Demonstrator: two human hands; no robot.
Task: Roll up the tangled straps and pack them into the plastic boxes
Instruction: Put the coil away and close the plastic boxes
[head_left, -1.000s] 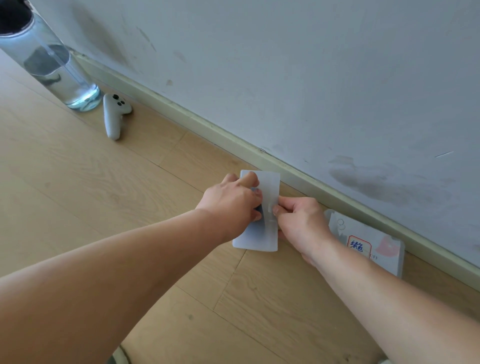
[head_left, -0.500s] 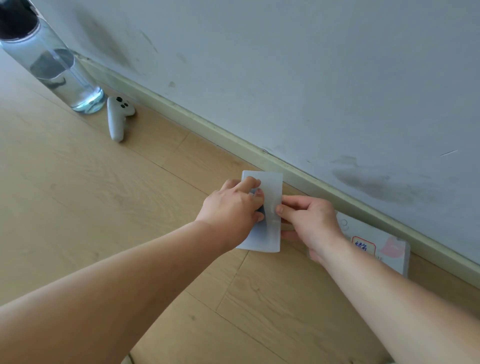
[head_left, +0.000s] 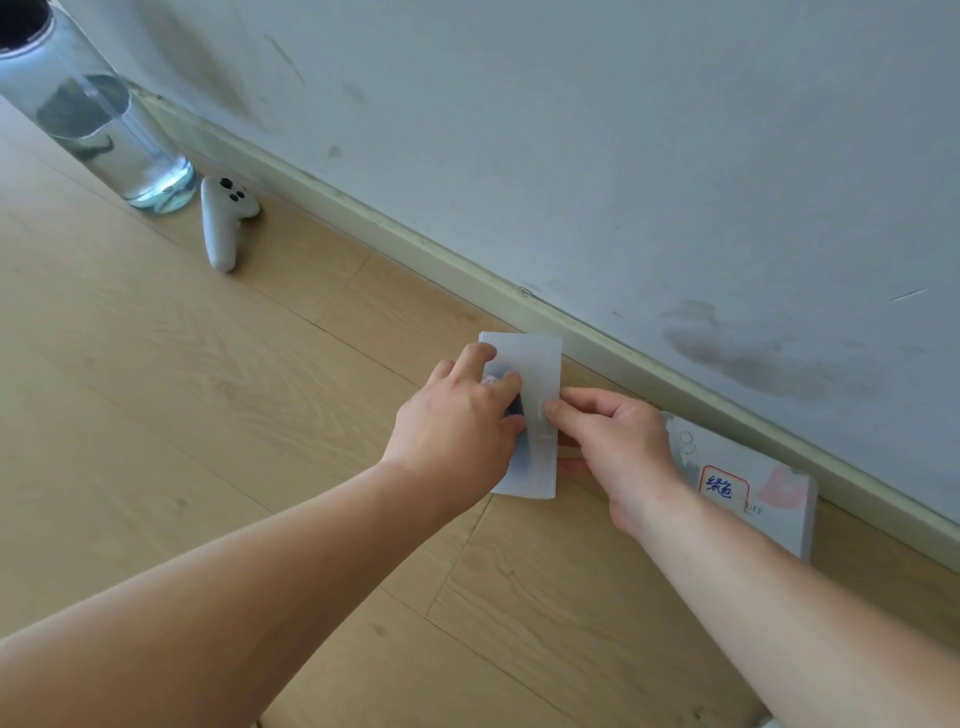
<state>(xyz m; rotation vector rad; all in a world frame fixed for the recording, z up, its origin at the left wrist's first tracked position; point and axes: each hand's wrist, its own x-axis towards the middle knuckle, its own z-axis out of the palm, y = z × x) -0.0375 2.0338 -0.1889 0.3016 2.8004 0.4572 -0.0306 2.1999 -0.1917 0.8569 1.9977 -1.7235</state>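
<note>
Nothing shifted; left hand (head_left: 457, 415), right hand (head_left: 618, 441) still grip plastic box (head_left: 540, 358)

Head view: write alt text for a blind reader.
Two bare hands hold a pale plastic box on a wooden floor by a wall: the left hand curls over it, the right hand pinches its edge. A labelled box lies to its right; a water bottle and white controller sit farther left.

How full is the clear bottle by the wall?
Partly full: the clear bottle shows a water line about midway up, with liquid below it and air above.
</note>
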